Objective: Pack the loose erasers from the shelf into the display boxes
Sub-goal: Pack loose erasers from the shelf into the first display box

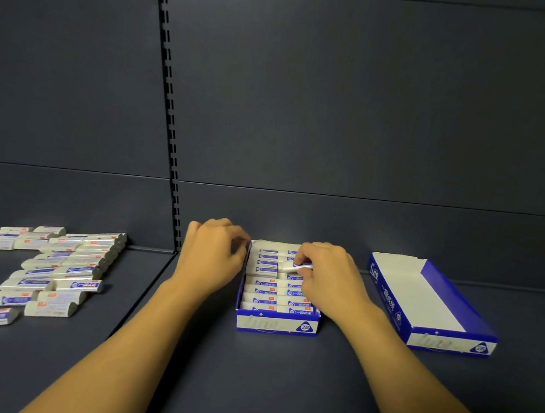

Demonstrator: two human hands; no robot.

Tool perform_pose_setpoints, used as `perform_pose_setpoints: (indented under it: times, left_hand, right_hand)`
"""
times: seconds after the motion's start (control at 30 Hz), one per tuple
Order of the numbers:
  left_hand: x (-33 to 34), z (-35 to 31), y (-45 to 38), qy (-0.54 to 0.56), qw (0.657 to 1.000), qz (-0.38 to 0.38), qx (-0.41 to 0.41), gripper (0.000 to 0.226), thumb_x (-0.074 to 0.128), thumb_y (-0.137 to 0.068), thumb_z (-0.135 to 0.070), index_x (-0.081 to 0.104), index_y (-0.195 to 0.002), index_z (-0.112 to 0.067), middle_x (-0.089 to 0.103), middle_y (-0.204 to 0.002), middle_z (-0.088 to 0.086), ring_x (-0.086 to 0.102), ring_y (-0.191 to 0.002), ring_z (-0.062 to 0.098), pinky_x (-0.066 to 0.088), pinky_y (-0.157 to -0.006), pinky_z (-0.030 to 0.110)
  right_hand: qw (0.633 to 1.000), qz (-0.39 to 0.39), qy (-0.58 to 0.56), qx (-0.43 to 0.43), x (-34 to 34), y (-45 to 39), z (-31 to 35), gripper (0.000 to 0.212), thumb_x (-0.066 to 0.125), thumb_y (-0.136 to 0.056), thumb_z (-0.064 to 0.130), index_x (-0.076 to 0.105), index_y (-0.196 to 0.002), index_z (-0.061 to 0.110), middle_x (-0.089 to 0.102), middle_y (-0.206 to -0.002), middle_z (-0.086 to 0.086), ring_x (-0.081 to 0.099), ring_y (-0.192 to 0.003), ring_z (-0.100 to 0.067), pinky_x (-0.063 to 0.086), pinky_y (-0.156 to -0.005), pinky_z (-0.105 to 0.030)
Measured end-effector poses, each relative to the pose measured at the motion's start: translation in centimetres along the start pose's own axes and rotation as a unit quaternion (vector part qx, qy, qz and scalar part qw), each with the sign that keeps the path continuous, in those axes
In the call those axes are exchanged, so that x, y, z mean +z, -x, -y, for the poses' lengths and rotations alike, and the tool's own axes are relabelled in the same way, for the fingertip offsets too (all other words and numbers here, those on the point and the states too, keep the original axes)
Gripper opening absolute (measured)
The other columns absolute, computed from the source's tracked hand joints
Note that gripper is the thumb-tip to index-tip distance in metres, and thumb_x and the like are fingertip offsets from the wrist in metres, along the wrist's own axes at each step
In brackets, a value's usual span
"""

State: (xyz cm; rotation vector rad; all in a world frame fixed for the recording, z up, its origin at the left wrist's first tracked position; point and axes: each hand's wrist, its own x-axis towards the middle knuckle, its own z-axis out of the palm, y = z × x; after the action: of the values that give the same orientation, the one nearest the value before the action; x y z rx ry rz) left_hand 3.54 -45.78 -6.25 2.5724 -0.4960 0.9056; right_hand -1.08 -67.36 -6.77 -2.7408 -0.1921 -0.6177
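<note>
Head view, single frame. Two blue-and-white display boxes stand on the dark shelf (286, 382). The middle box (276, 324) is nearly full: two columns of wrapped erasers lie flat in rows, with a gap showing in the right column toward the back. The right hand (327, 273) hangs over that gap, fingers curled, pinching one eraser (298, 266) between thumb and fingertips; the eraser sits tilted, one end low in the box, not yet seated flat. The left hand (214, 254) is at the box's left wall near the back corner, fingers bent against the cardboard; judged to be steadying the box, though whether it actually grips the wall or only touches it cannot be told. The second box (431, 305), well to the right and angled, shows a bare white interior, nothing in it. The loose erasers (57, 266) lie in a scattered pile on the shelf section to the left, well apart from both boxes, some stacked in a rough row, others single. Judgement on progress: first box close to complete, second not started, a large share of the pile left, so roughly halfway at most. Erasers: grey-white blocks with slanted ends in white sleeves with blue and orange print, clear film catching glare.
</note>
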Motion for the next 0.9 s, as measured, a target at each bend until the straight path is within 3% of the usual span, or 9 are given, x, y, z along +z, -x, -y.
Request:
perform_pose_setpoints:
  times: [0.2, 0.33, 0.77, 0.9]
  left_hand:
    - [0.42, 0.85, 0.13, -0.017, 0.999, 0.029, -0.043, 0.024, 0.062, -0.089, -0.021, 0.074, -0.108, -0.030, 0.069, -0.105, -0.006, 0.063, -0.096, 0.017, 0.043, -0.092, 0.037]
    - [0.58, 0.73, 0.19, 0.000, 0.999, 0.021, -0.042, 0.023, 0.062, -0.089, -0.020, 0.075, -0.106, -0.028, 0.070, -0.103, -0.005, 0.064, -0.092, 0.017, 0.053, -0.086, 0.037]
    - [1.01, 1.03, 0.34, -0.014, 0.998, 0.050, -0.041, 0.027, 0.056, -0.090, -0.020, 0.075, -0.106, -0.031, 0.069, -0.106, -0.007, 0.063, -0.096, 0.016, 0.050, -0.082, 0.033]
    - [0.82, 1.06, 0.92, -0.015, 0.994, 0.083, -0.071, 0.029, 0.054, -0.087, -0.019, 0.074, -0.106, -0.029, 0.068, -0.107, -0.005, 0.063, -0.100, 0.022, 0.049, -0.076, 0.031]
  right_hand:
    - [0.999, 0.032, 0.007, 0.000, 0.10, -0.27, 0.32, 0.015, 0.072, -0.091, 0.029, 0.062, -0.101, 0.024, 0.068, -0.113, 0.003, 0.058, -0.092, -0.008, 0.047, -0.070, -0.018]
    - [0.998, 0.057, 0.006, 0.000, 0.05, -0.31, 0.15, 0.014, 0.070, -0.092, 0.030, 0.061, -0.098, 0.023, 0.068, -0.110, 0.004, 0.060, -0.092, -0.009, 0.049, -0.067, -0.017]
    - [0.998, 0.059, 0.022, -0.012, 0.36, -0.23, 0.10, 0.016, 0.072, -0.091, 0.031, 0.062, -0.101, 0.022, 0.067, -0.112, 0.004, 0.065, -0.098, -0.013, 0.057, -0.077, -0.022]
    - [0.999, 0.045, -0.001, -0.012, -0.22, -0.15, 0.25, 0.006, 0.068, -0.094, 0.024, 0.068, -0.097, 0.019, 0.068, -0.107, 0.002, 0.065, -0.092, -0.012, 0.059, -0.076, -0.027]
